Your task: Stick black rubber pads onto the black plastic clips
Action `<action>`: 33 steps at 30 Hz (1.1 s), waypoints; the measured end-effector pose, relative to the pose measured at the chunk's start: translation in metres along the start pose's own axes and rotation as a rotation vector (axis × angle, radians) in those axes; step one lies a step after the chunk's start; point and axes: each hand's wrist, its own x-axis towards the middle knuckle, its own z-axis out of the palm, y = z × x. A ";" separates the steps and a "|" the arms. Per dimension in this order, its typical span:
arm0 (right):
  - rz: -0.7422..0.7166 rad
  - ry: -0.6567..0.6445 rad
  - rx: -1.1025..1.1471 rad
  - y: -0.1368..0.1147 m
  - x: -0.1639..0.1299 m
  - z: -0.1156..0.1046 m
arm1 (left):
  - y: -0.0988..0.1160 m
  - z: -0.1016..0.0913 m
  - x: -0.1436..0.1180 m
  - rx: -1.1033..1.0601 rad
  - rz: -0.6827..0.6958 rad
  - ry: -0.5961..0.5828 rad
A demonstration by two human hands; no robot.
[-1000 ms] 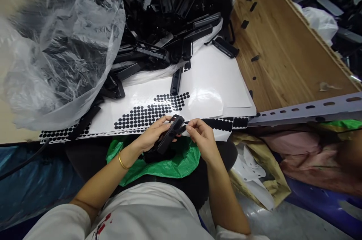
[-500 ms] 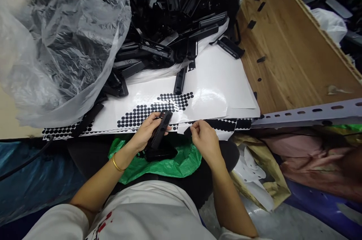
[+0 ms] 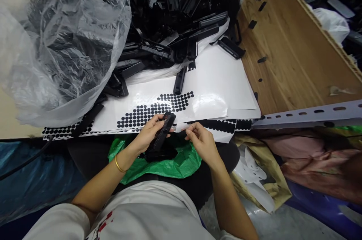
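The right hand has moved in, pinching one small black pad, while the left hand's grip clasps one black plastic part.

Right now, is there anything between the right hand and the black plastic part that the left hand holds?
Nothing visible. The left hand grips the black plastic part over the green bag. The right hand is just beside it, fingertips at the edge of the dot sticker sheet, with only a small open gap between them.

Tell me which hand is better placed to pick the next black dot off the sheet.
Right, probably. The right hand is free and its fingertips sit at the near edge of the dot sheet, beside the black dots. The left hand is occupied, its grip closed around the black plastic part.
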 end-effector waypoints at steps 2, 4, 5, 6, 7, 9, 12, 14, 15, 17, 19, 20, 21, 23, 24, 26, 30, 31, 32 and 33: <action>-0.005 -0.049 0.101 -0.007 0.002 0.002 | 0.000 0.001 -0.002 0.006 -0.014 -0.020; -0.010 -0.056 0.150 -0.015 0.007 0.005 | 0.001 0.000 -0.004 0.014 -0.032 -0.053; -0.010 -0.052 0.149 -0.018 0.009 0.006 | 0.001 0.000 -0.005 0.018 -0.038 -0.069; -0.009 -0.051 0.134 -0.021 0.012 0.008 | 0.002 0.000 -0.006 0.023 -0.043 -0.085; -0.007 -0.054 0.112 -0.023 0.014 0.009 | 0.002 -0.001 -0.007 0.029 -0.047 -0.097; -0.003 -0.074 0.071 -0.027 0.017 0.010 | 0.003 -0.003 -0.009 0.042 -0.056 -0.109; -0.005 -0.101 0.045 -0.029 0.020 0.011 | 0.003 -0.006 -0.010 0.041 -0.067 -0.121; -0.013 -0.103 0.037 -0.030 0.021 0.011 | 0.002 -0.007 -0.010 0.034 -0.069 -0.127; -0.018 -0.102 0.034 -0.030 0.021 0.012 | 0.002 -0.007 -0.010 0.033 -0.069 -0.130; -0.030 -0.100 0.031 -0.030 0.022 0.012 | 0.002 -0.006 -0.011 0.035 -0.069 -0.132; -0.037 -0.096 0.024 -0.029 0.022 0.013 | 0.003 -0.005 -0.012 0.037 -0.072 -0.127; -0.039 -0.093 0.016 -0.029 0.022 0.014 | 0.004 -0.004 -0.012 0.038 -0.074 -0.123; -0.042 -0.087 0.007 -0.028 0.023 0.014 | 0.005 -0.004 -0.013 0.040 -0.077 -0.120; -0.052 -0.077 -0.007 -0.028 0.022 0.015 | 0.005 -0.002 -0.013 0.042 -0.081 -0.114; -0.059 -0.071 -0.014 -0.027 0.022 0.016 | 0.006 -0.002 -0.013 0.043 -0.082 -0.109; -0.076 -0.060 -0.027 -0.026 0.022 0.017 | 0.005 -0.002 -0.013 0.057 -0.075 -0.102; -0.096 -0.040 -0.079 -0.024 0.022 0.020 | 0.002 0.000 -0.012 0.152 -0.019 -0.082; -0.098 -0.034 -0.096 -0.023 0.022 0.022 | 0.001 0.001 -0.011 0.176 -0.008 -0.071; -0.101 -0.027 -0.116 -0.023 0.022 0.024 | -0.001 0.002 -0.010 0.196 -0.001 -0.058; -0.103 -0.020 -0.141 -0.022 0.021 0.026 | -0.002 0.003 -0.010 0.212 0.004 -0.047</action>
